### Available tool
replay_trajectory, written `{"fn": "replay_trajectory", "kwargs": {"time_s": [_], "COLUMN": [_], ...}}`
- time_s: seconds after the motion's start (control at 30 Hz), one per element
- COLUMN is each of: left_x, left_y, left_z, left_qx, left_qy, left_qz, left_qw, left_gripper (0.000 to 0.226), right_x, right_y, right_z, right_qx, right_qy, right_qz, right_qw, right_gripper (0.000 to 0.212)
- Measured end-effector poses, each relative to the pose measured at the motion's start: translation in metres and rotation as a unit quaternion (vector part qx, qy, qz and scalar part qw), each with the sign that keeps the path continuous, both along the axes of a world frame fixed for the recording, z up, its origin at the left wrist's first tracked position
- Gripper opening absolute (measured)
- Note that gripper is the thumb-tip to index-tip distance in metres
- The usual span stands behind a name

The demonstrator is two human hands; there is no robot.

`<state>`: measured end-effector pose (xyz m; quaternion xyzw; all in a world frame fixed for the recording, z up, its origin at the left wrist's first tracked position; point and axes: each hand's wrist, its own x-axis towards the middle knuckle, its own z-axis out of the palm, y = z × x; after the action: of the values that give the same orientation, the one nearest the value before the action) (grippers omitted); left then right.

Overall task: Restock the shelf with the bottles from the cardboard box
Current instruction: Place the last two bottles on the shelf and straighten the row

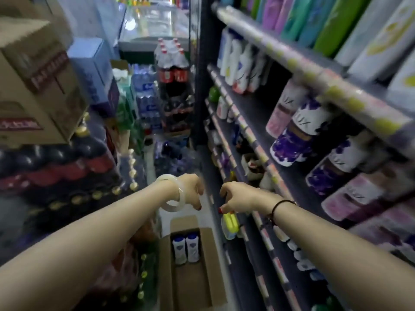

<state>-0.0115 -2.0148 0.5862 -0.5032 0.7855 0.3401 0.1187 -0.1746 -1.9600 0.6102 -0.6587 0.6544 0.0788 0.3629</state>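
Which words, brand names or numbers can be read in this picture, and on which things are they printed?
No text can be read with certainty; the picture is blurred.
Cardboard carton, upper left: red printed bands, characters blurred.
Cola bottles: red labels with white script, too blurred to read.
Two bottles in the cardboard box: blue emblem, unreadable.
Shelf bottles: purple and pink labels, unreadable.
Shelf edge price strips: too small.

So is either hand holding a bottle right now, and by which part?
The right hand holds a yellow-and-white bottle by its top end, so it hangs below the fingers. The left hand holds nothing.
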Motion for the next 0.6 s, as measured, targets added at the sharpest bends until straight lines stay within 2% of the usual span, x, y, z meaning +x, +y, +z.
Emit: {"fn": "replay_trajectory", "kwargs": {"time_s": [0.2, 0.37, 0.5, 0.6], "left_x": [0.018, 0.030, 0.036, 0.040], "left_y": [-0.033, -0.048, -0.057, -0.060], "left_z": [-0.100, -0.201, -0.295, -0.369], "left_qx": [0.066, 0.118, 0.147, 0.163], "left_qy": [-0.026, -0.043, -0.072, -0.078], "left_qz": [0.079, 0.097, 0.105, 0.118], "left_qw": [0.994, 0.987, 0.981, 0.976], "left_gripper": [0.052, 0.049, 0.039, 0.021], "right_x": [0.010, 0.022, 0.027, 0.029], "right_y": [-0.042, -0.067, -0.082, -0.090], "right_z": [-0.100, -0.198, -0.287, -0.362], "right_qx": [0.051, 0.101, 0.129, 0.144], "right_qy": [0.003, 0.002, -0.007, -0.003], "right_qz": [0.052, 0.066, 0.081, 0.083], "right_qw": [0.997, 0.993, 0.988, 0.986], "right_gripper": [0.057, 0.053, 0.053, 0.051]}}
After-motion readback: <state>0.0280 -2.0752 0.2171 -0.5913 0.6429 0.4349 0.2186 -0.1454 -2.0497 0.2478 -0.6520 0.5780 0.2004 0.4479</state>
